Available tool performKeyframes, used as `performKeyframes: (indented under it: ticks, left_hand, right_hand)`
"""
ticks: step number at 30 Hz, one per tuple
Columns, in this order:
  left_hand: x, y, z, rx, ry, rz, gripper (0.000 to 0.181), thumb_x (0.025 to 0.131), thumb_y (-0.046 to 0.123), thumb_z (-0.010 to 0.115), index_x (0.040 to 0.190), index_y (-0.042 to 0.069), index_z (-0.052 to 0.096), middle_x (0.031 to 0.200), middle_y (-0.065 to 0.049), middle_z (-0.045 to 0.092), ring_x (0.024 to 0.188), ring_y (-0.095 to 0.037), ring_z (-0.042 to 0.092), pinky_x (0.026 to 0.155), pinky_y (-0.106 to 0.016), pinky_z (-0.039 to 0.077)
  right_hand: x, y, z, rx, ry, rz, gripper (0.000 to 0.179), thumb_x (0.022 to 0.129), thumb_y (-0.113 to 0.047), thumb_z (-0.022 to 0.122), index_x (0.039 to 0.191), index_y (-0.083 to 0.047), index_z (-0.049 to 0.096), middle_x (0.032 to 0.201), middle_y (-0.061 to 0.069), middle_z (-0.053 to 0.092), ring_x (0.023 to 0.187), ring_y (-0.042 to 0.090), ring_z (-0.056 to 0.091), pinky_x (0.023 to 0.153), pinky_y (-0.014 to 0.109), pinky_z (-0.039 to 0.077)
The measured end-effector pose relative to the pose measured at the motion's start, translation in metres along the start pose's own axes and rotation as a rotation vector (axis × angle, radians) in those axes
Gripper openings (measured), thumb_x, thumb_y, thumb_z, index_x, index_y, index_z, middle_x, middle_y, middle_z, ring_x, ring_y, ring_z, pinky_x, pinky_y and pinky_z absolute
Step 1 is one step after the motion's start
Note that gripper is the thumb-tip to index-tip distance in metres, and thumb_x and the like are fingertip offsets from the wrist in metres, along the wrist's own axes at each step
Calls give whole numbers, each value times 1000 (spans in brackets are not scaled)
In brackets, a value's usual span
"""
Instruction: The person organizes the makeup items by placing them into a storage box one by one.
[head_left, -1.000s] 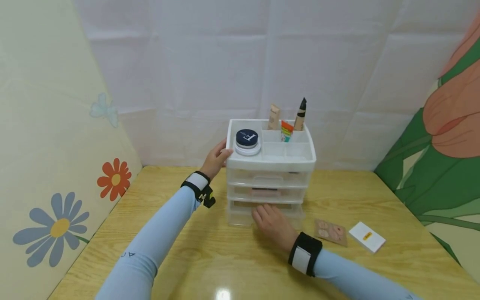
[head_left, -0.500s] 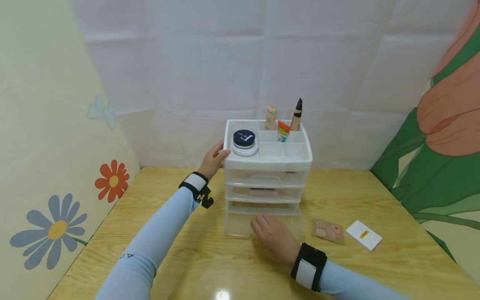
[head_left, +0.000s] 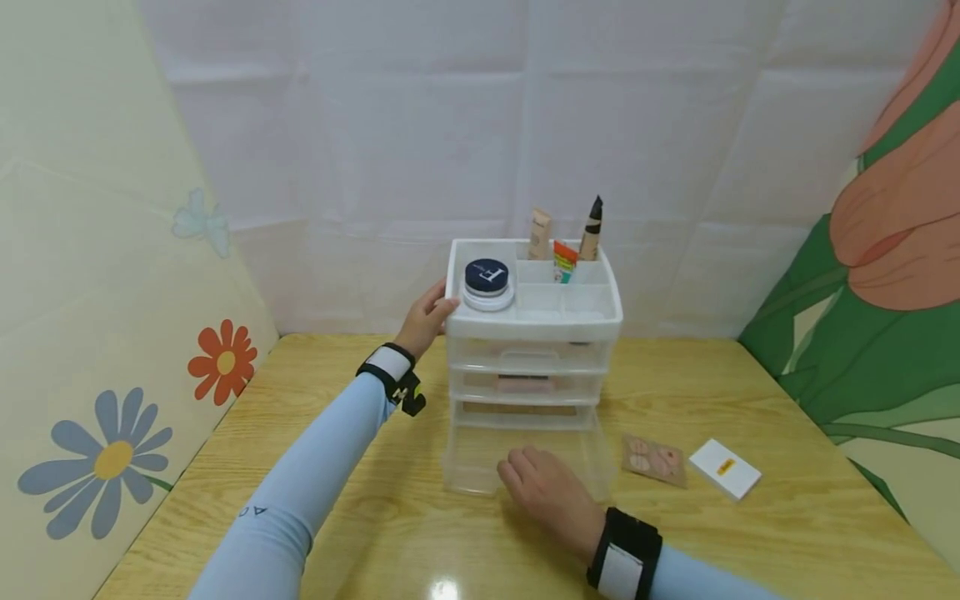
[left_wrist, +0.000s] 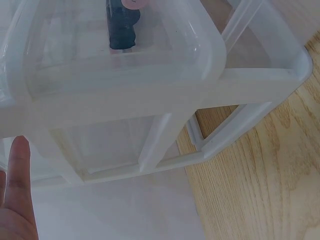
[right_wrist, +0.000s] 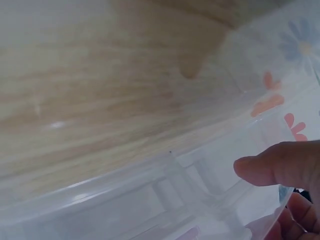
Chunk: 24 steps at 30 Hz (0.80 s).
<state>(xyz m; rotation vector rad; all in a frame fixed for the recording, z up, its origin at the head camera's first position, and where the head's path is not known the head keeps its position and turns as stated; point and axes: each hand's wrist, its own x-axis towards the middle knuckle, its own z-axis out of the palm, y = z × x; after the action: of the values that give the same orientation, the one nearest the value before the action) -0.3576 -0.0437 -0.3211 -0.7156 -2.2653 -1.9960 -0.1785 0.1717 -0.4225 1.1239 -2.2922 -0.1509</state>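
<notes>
A white plastic drawer organizer (head_left: 536, 318) with clear drawers stands on the wooden table. My left hand (head_left: 427, 321) rests against its left side, thumb by the top rim. One straight finger (left_wrist: 19, 172) lies along the frame in the left wrist view. Low at the front, my right hand (head_left: 551, 498) grips the front of the bottom drawer (head_left: 468, 467), which is slid well out. The right wrist view has the thumb (right_wrist: 275, 164) over the clear plastic and the other fingers curled beyond it. Nothing shows inside that drawer.
On the organizer's top sit a dark-lidded round jar (head_left: 486, 277), a beige tube (head_left: 539, 234), a small orange-capped tube (head_left: 565, 262) and a black-capped tube (head_left: 591, 232). A brown patterned card (head_left: 654, 460) and a white box (head_left: 725, 469) lie to the right.
The bottom drawer has slid further out toward me along with my right hand. My left hand has stayed at the organizer's side.
</notes>
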Motion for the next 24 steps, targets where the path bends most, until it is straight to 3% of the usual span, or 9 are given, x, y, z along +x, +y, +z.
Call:
performKeyframes:
  ticks: [4,8,10,18,24]
  left_hand:
    - [0,0,0,-2,1,0,57,99,22,46,153,11,31,140,-22,49,107,-31,58,85,-41,55]
    - [0,0,0,-7,1,1,56,99,22,45,152,10,32,138,-22,50,107,-31,58,85,-41,55]
    - [-1,0,0,-8,1,0,56,99,22,45,152,10,32,139,-22,49,107,-31,58,86,-41,55]
    - [-1,0,0,-5,3,-18,58,99,25,45,153,14,31,147,-15,43,111,-33,57,87,-41,55]
    - [0,1,-1,-5,-8,-14,58,99,25,45,153,14,31,146,-16,43,111,-33,57,88,-41,54]
  right_hand:
    - [-3,-3,-1,-7,10,14,13,85,2,49,93,-6,55,81,2,48,69,14,45,54,24,41]
    - [-4,-5,-1,-31,62,8,40,96,1,14,91,-5,53,80,2,46,67,15,44,52,24,38]
    - [-4,-5,-1,-36,80,6,46,98,-1,8,90,-5,52,79,2,45,66,14,43,51,24,36]
    - [-7,-5,0,4,29,12,19,88,-1,35,94,-5,53,82,3,47,70,15,45,54,25,39]
    - [-5,-4,-6,40,-10,20,20,77,4,55,96,-4,54,84,3,48,72,16,46,56,25,43]
